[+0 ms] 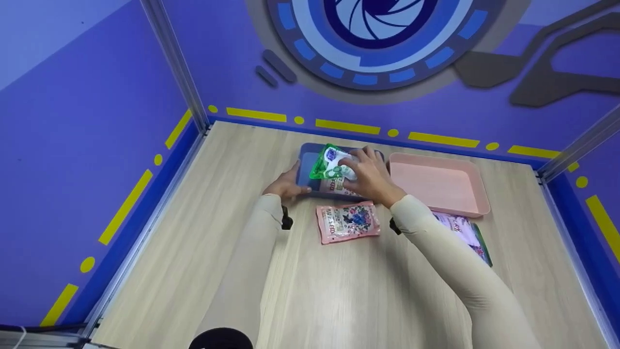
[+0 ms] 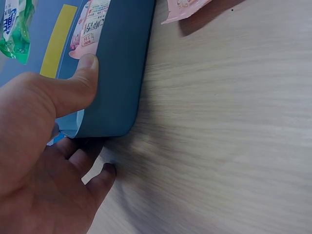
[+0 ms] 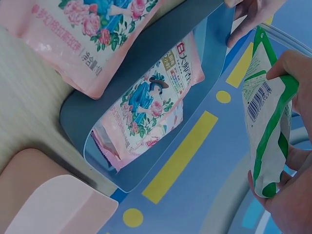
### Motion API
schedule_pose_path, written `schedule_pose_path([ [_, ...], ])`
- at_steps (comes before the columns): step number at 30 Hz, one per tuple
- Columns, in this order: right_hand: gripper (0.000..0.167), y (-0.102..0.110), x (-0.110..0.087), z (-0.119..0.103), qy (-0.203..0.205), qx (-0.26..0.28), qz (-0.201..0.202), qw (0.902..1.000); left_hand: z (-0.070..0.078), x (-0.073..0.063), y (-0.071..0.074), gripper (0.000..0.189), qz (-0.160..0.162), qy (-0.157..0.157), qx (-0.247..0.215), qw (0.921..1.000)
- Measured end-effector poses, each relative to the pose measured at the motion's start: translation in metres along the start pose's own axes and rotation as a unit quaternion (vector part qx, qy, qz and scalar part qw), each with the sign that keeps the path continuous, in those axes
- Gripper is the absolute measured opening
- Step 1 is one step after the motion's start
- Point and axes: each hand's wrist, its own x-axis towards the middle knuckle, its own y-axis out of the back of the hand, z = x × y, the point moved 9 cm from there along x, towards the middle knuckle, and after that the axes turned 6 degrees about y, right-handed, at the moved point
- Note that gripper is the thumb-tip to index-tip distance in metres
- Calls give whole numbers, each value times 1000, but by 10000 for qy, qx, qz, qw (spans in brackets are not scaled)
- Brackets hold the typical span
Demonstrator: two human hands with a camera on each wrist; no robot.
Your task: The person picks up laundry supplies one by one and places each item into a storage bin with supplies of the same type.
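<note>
My left hand (image 1: 285, 186) holds the near left corner of a blue tray (image 1: 306, 167), its thumb (image 2: 87, 80) at the front rim and its other fingers round the side. Over that tray, my right hand (image 1: 372, 177) pinches a white and green pouch (image 3: 265, 117) by its edges, tilted and clear of the tray floor in the right wrist view. Inside the tray lies a pink pouch (image 3: 151, 105) with a floral print, partly covered by the held pouch in the head view. A similar pink pouch (image 1: 346, 223) lies flat on the table before the tray.
A pink tray (image 1: 438, 189) stands right of the blue one. Near its front edge lie a purple pouch (image 1: 460, 229) and a green-edged pouch (image 1: 483, 246), partly hidden by the right sleeve. Purple wall panels (image 1: 339, 104) border the wooden table (image 1: 193, 232).
</note>
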Motion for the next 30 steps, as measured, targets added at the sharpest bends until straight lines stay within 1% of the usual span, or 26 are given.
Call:
schedule_pose_path([
  [8, 43, -1, 6, 3, 83, -66, 103, 9999, -1, 0, 0, 106, 31, 15, 37, 10000],
  [12, 42, -4, 9, 4, 101, -98, 130, 9998, -2, 1, -1, 105, 9, 87, -51, 9999],
  [16, 43, -7, 13, 5, 28, -55, 71, 10000, -2, 2, -1, 105, -25, 168, -177, 9997],
  [21, 42, -13, 17, 8, -141, -29, -139, 9998, -1, 1, 0, 104, -4, 101, 1, 9999],
  [23, 41, -17, 19, 9, -184, -29, -233, 9996, 0, 0, 0, 104, -1, 94, 105, 9999],
  [24, 42, -18, 20, 9, -192, -29, -259, 9995, -1, 0, 0, 104, -19, 118, 85, 9999],
  [30, 41, -22, 25, 11, -235, -8, -219, 9995, -1, 1, -1, 104, -62, 214, -61, 9997],
])
